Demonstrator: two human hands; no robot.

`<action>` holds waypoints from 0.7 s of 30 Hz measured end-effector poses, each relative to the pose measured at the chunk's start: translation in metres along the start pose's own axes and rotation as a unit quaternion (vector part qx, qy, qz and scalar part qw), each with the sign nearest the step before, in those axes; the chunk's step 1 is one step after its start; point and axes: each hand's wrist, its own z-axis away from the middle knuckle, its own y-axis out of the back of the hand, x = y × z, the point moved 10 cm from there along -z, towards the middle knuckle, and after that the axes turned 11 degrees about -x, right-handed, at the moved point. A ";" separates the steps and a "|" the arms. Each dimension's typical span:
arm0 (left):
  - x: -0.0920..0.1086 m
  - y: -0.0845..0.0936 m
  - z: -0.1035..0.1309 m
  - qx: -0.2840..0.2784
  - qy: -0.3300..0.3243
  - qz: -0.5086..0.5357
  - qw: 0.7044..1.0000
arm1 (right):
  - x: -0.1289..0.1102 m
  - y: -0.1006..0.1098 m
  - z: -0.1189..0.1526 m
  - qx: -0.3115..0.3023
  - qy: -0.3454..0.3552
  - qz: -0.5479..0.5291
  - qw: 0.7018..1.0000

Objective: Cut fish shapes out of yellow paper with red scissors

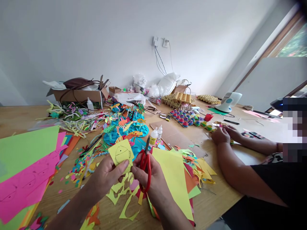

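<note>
My left hand (109,177) pinches a small piece of yellow paper (121,152) that bears a pencilled fish outline with an eye dot. Red-handled scissors (145,166) are in my right hand (153,179), their dark blades pointing up and away. The right thumb and fingers come close to the paper's lower right corner; whether they touch it I cannot tell. Below my hands lie curved yellow paper scraps (128,204). A large yellow sheet (171,179) sits just right of the scissors. Decorated paper fish stand on a blue painted base (139,129) beyond the hands.
Pink sheets (31,182) with drawn fish lie left, beside confetti (79,167). Two glue bottles (153,136) stand ahead. Egg cartons (178,99), a cardboard box (76,95) and a white fan (230,102) are farther back. At right, another person's hands (220,134) work on painted carton.
</note>
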 end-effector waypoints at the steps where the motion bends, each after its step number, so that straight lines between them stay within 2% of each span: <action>1: 0.001 -0.001 0.000 -0.005 -0.003 0.008 1.000 | -0.001 0.001 -0.001 0.005 0.007 -0.001 1.000; 5: 0.004 -0.006 -0.002 -0.034 0.004 0.001 0.999 | -0.005 0.003 -0.002 0.018 0.019 0.042 0.999; 9: -0.001 0.001 -0.002 -0.024 0.005 0.002 1.000 | -0.006 0.002 0.003 0.006 0.014 0.161 0.987; 14: -0.004 0.013 -0.003 -0.006 -0.032 0.071 0.997 | 0.012 -0.006 0.018 -0.079 -0.052 0.285 0.954; 21: -0.003 0.013 -0.001 0.013 -0.012 0.145 0.989 | 0.021 -0.005 0.024 -0.088 -0.095 0.326 0.937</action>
